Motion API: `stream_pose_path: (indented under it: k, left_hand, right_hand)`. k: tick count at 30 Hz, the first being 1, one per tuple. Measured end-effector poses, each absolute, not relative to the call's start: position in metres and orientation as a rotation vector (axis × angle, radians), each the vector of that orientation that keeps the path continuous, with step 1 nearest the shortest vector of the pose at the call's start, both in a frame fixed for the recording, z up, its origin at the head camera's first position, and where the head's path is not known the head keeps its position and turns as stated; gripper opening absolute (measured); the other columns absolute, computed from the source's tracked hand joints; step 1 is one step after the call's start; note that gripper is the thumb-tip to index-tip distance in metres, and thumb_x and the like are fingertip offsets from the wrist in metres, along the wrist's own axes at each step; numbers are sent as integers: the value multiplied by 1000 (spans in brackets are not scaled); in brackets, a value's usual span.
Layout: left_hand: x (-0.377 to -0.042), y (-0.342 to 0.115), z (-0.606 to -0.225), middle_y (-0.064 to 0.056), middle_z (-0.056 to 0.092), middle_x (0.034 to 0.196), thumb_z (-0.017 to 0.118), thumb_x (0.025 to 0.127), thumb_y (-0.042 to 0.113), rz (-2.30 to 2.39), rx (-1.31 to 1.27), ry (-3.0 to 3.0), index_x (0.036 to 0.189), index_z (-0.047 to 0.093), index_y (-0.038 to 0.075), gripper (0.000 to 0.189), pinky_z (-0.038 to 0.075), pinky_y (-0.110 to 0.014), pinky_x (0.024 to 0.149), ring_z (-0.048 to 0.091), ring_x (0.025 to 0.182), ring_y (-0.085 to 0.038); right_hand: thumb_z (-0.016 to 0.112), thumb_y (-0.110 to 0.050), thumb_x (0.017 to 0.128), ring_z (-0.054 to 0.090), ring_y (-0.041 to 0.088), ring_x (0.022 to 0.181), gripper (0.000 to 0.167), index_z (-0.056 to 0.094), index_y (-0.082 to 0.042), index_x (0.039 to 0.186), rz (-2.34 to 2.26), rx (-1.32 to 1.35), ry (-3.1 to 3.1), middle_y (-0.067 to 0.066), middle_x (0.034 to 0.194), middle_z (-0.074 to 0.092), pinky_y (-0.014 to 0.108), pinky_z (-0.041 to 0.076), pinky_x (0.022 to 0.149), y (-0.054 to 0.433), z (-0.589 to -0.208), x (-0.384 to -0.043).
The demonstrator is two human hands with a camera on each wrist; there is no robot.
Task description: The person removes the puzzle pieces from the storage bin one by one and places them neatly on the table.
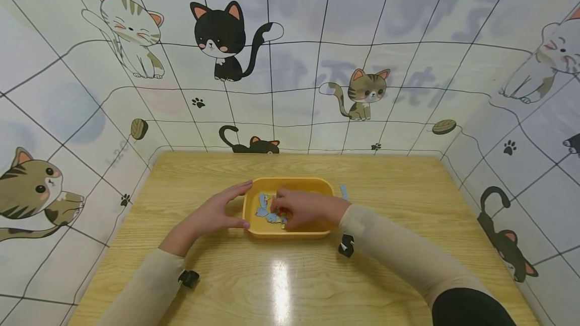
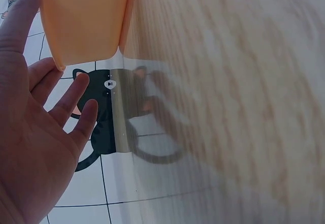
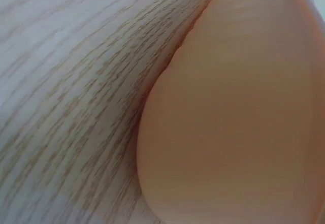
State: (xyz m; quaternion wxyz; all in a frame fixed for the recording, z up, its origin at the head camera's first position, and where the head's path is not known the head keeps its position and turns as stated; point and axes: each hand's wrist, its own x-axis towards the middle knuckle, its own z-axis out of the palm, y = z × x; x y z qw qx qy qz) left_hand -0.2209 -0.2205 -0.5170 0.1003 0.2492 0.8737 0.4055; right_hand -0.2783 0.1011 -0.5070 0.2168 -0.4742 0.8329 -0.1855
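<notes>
While the left hand (image 1: 213, 214) spreads its thumb and fingers, uncurled, against the nine o'clock end of the yellow tray (image 1: 290, 235), the right hand (image 1: 308, 209) reaches in over the three o'clock side. Its fingers curl down among the pieces (image 1: 272, 218); whether they pinch one, I cannot tell. Mostly blue, with some red, the pieces lie toward nine o'clock inside. The tray sits on the counter (image 1: 217, 291); a blue strip (image 1: 344, 192) lies just outside, between two and three o'clock.
</notes>
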Motion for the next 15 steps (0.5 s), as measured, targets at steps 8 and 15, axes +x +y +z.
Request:
stream_pose_path:
  k: [8,15]
  left_hand:
    - [-220,-220,-517,8,30,181,100,84,31,1188,741,2596,173,41,18,107,28,-66,129,42,159,-33]
    - [-220,-220,-516,8,30,181,100,84,31,1195,734,2588,173,41,17,107,28,-66,129,42,159,-33]
  right_hand:
    - [84,-18,94,61,16,102,52,63,-12,141,-652,-1231,2305,5,127,60,27,54,90,105,-498,-281]
    - [81,-17,92,57,13,88,50,63,-9,137,-637,-1213,2411,8,119,65,31,54,78,114,-488,-283]
